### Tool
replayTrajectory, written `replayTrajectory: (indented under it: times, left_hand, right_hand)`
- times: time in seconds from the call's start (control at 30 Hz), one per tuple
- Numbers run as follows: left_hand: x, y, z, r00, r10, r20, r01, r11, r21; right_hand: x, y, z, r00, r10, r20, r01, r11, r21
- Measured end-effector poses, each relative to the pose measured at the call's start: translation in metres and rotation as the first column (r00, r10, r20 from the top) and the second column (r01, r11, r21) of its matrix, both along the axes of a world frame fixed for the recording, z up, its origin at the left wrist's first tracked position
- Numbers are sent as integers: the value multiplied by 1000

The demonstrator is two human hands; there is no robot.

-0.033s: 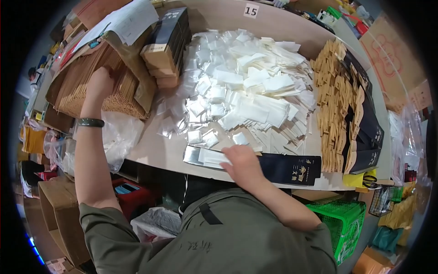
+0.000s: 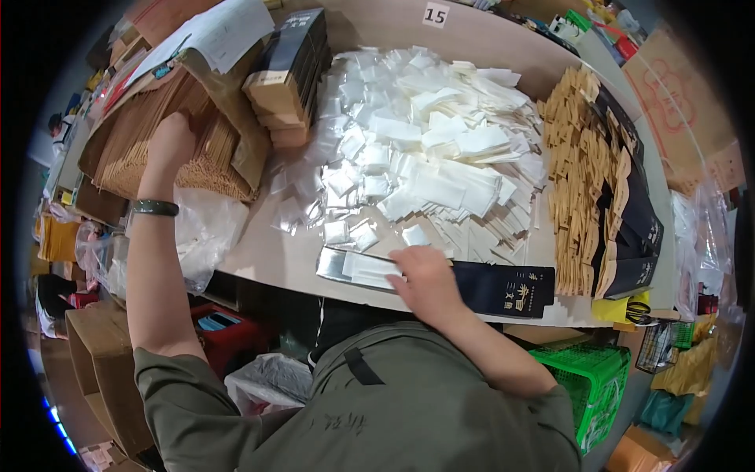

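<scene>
My left hand (image 2: 171, 141) reaches in among the upright brown paper sleeves (image 2: 118, 161) packed in a cardboard box at the far left. Its fingers are hidden there. Along the table's front edge lies a long black paper sleeve (image 2: 487, 287) with pale print. Left of it, in line, is a shiny silver strip (image 2: 333, 265) with a slim white packet (image 2: 370, 270) on top. My right hand (image 2: 429, 285) is closed over the packet's right end, thumb on the near side and fingers on the far side. Just beyond it lies a small clear-wrapped square packet (image 2: 414, 235).
A big heap of white packets (image 2: 464, 145) covers the table's middle, with clear small packets (image 2: 350, 98) on its left. Tied black-and-tan bundles (image 2: 292, 67) stand beside the box. Filled tan sleeves (image 2: 574, 181) line the right. Scissors (image 2: 638, 313) lie at the right corner; a green crate (image 2: 586, 385) stands below.
My right hand has slid slightly to the right along the white packet. My left hand stays in among the brown sleeves.
</scene>
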State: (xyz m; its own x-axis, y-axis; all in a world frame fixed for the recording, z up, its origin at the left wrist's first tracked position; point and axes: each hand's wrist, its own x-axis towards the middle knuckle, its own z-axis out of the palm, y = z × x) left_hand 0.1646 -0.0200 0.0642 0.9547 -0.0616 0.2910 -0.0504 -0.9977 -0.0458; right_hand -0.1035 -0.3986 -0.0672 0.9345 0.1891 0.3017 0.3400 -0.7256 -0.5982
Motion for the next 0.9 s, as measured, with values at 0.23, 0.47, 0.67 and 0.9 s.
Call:
replayTrajectory:
  times: [0.23, 0.47, 0.67, 0.9]
  left_hand:
    - [-114, 22, -27, 942, 73, 327, 150, 782, -605]
    - [-205, -67, -102, 754, -513, -410, -26, 600, -799]
    - [-212, -141, -152, 732, -628, -264, 150, 527, -837]
    - [-232, -200, -141, 952, -234, -196, 14, 675, -738]
  right_hand:
    - [-31, -56, -1, 998, 56, 1, -56, 998, 21]
    - [-37, -58, -12, 989, 138, -51, -141, 988, -59]
    - [-35, -43, -17, 986, 169, -11, -169, 985, -44]
    - [-30, -41, -17, 997, 50, -57, -58, 988, -140]
